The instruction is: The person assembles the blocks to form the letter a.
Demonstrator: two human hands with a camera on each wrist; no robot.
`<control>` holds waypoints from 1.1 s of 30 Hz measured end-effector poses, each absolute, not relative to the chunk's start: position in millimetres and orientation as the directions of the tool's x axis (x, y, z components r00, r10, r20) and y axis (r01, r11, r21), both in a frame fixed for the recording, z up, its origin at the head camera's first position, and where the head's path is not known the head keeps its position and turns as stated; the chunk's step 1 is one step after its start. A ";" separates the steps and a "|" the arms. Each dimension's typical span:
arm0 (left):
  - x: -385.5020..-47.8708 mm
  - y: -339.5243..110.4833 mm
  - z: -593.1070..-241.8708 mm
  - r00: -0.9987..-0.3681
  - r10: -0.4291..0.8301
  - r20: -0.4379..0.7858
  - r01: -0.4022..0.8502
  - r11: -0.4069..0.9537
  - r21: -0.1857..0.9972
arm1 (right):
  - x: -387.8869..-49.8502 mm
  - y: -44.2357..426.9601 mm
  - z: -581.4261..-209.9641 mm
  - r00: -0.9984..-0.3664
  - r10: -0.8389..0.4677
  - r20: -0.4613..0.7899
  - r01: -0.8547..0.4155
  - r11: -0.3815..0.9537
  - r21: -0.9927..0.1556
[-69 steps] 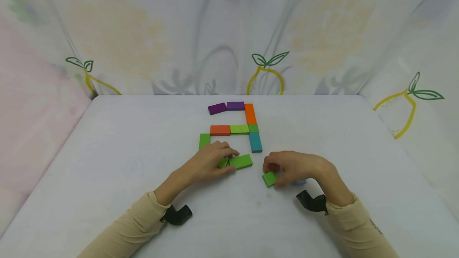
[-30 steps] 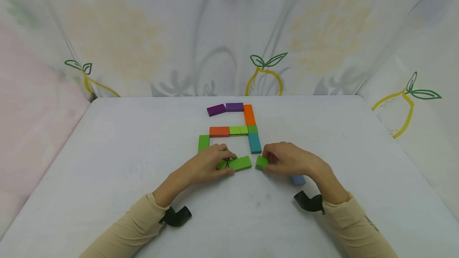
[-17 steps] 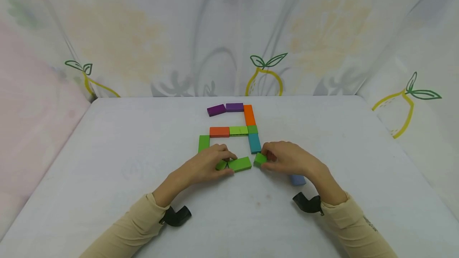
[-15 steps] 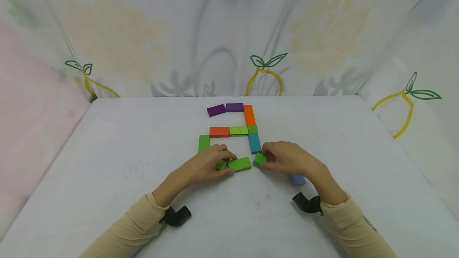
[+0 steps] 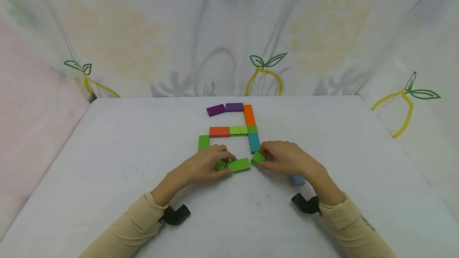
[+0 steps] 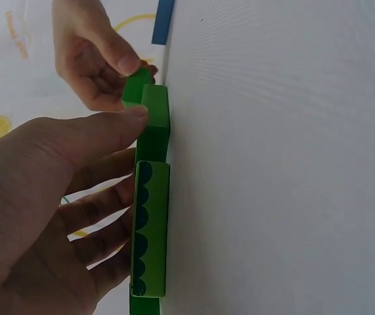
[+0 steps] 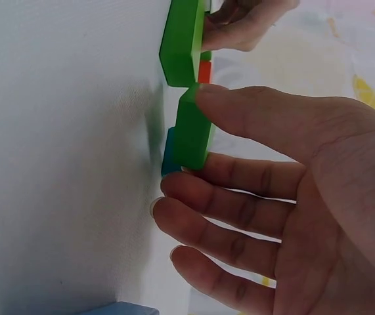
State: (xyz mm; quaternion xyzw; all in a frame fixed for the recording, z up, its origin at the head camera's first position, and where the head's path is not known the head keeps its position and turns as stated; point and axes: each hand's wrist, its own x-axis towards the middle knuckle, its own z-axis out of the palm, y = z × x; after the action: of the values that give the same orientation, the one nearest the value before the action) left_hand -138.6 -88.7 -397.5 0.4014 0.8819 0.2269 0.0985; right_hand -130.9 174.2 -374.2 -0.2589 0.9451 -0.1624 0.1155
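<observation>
My left hand pinches a long green block near its left end, thumb on the near side and index finger on the far side. In the left wrist view, a green block with dark scallops stands beside the loosely spread other fingers. My right hand pinches a shorter green block between thumb and index finger. That block sits at a slant, close to the right end of the long green one and just below the teal block. The right wrist view shows its bottom edge near the table.
Farther back, purple blocks, an orange block, a red-orange block and a light green block form a joined outline. A green block lies behind the left hand. Under the right wrist is a blue block.
The right hand has brought the shorter green block leftward and away from me, up to the teal block and the long green block. The left hand has barely moved; the blue block is more exposed.
</observation>
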 end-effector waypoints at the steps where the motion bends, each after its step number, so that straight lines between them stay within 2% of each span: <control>1: -138.7 -88.7 -397.4 -0.657 0.754 0.008 0.664 0.574 0.480 | -130.8 174.1 -374.2 -0.840 -0.525 -0.134 -0.450 0.814 -0.367; 33: -140.6 -93.7 -395.1 -0.622 0.783 -0.022 0.677 0.552 0.487 | -130.6 167.6 -378.4 -0.850 -0.517 -0.099 -0.459 0.820 -0.342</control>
State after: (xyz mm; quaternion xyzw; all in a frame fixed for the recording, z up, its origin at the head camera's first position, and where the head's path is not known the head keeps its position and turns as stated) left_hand -140.6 -93.7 -395.1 0.4182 0.8728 0.2218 0.1189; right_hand -130.6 167.6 -378.4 -0.2570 0.9493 -0.1548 0.0941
